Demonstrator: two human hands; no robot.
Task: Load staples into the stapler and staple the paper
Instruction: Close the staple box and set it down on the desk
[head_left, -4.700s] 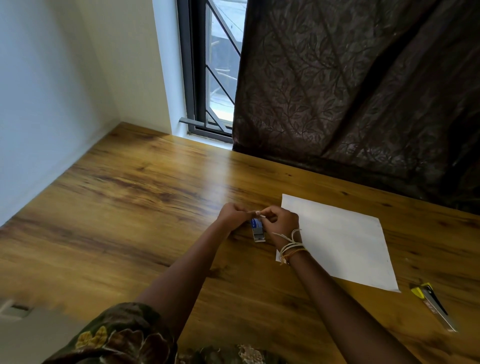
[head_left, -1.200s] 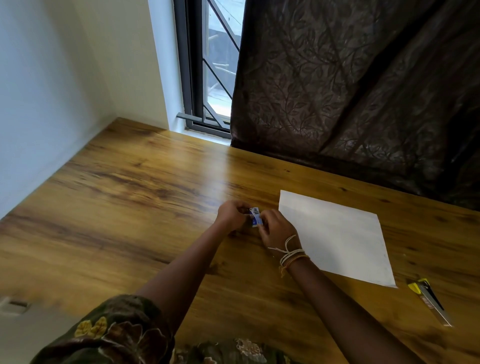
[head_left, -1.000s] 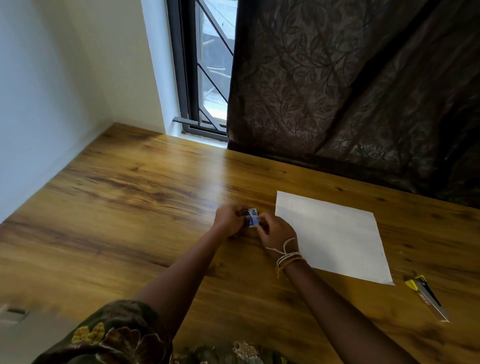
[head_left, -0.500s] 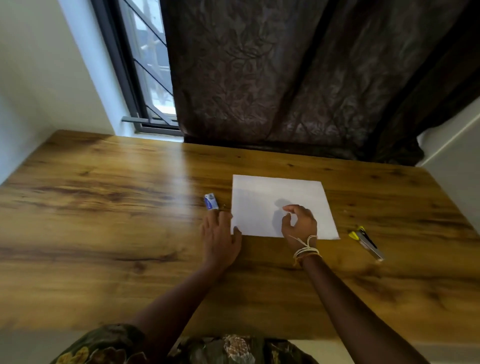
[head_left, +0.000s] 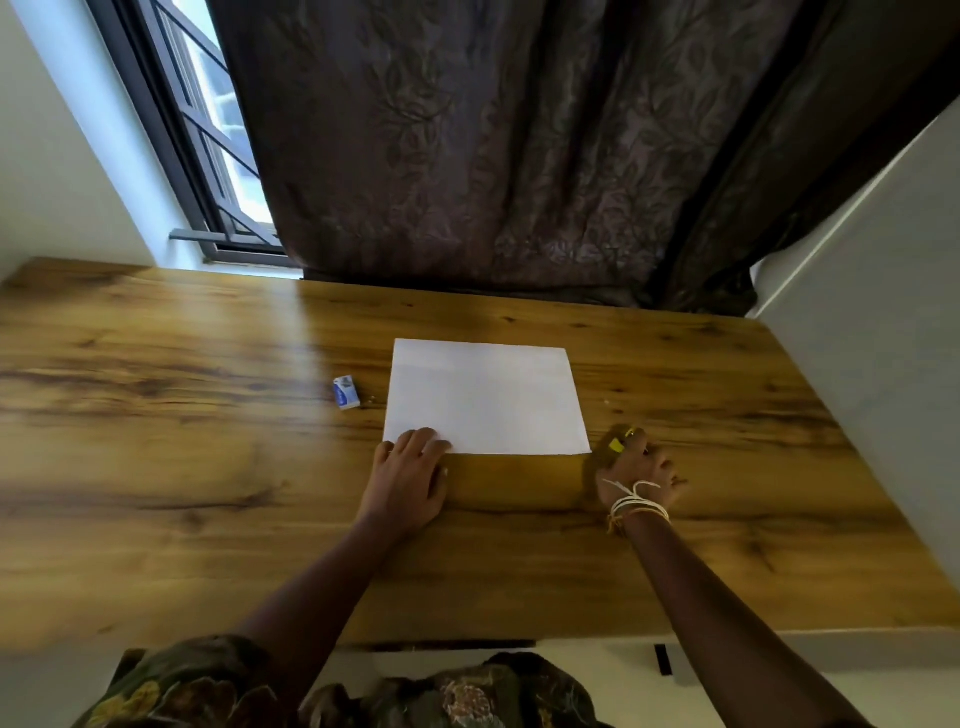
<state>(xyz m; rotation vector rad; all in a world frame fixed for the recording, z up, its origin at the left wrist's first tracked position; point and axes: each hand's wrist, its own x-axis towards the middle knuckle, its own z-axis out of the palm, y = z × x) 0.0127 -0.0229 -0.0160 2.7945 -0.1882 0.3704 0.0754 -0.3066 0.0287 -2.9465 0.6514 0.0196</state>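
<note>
my left hand (head_left: 410, 470) lies flat, fingers straight, tips pressing the near left corner of the white paper sheet (head_left: 485, 397) on the wooden counter (head_left: 182, 467). my right hand (head_left: 636, 467) curls its fingers around the yellow-tipped stapler (head_left: 618, 443), just right of the sheet. the small blue-and-white staple box (head_left: 346, 392) sits left of it.

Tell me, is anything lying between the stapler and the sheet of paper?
Nothing visible does. The right hand is over the stapler, beside the near right corner of the paper; only bare table lies between them.
</note>
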